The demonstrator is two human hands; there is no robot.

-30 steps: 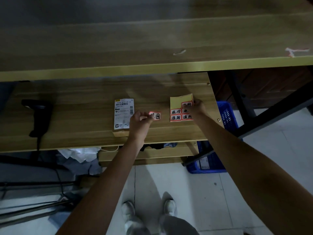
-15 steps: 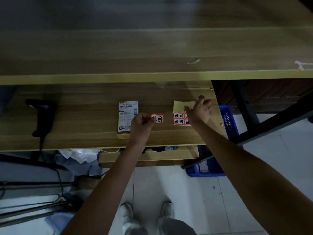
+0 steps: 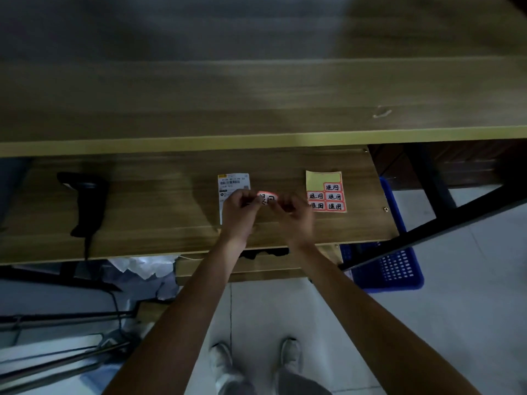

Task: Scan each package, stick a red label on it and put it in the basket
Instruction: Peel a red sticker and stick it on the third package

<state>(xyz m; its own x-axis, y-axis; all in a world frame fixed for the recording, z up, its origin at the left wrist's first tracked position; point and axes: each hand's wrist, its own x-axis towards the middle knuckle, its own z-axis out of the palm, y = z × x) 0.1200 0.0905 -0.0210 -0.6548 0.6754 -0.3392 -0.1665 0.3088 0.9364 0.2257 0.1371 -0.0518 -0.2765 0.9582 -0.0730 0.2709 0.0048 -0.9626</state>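
A flat brown package with a white shipping label (image 3: 232,183) lies on the lower wooden shelf (image 3: 159,206). Just right of it, my left hand (image 3: 239,210) and my right hand (image 3: 295,216) both pinch one peeled red label (image 3: 268,197) between them, a little above the shelf. The yellow sticker sheet (image 3: 325,192) with several red labels lies flat to the right, free of both hands. The blue basket (image 3: 396,269) sits on the floor under the shelf's right end.
A black handheld scanner (image 3: 85,203) lies on the shelf's left part, its cable hanging over the front edge. The desk top (image 3: 256,95) overhangs the shelf. A black metal frame (image 3: 445,215) crosses above the basket. White bags (image 3: 142,266) lie under the shelf.
My right hand left the sticker sheet and came left to the peeled red label, which both hands now pinch. The sheet lies flat on the shelf.
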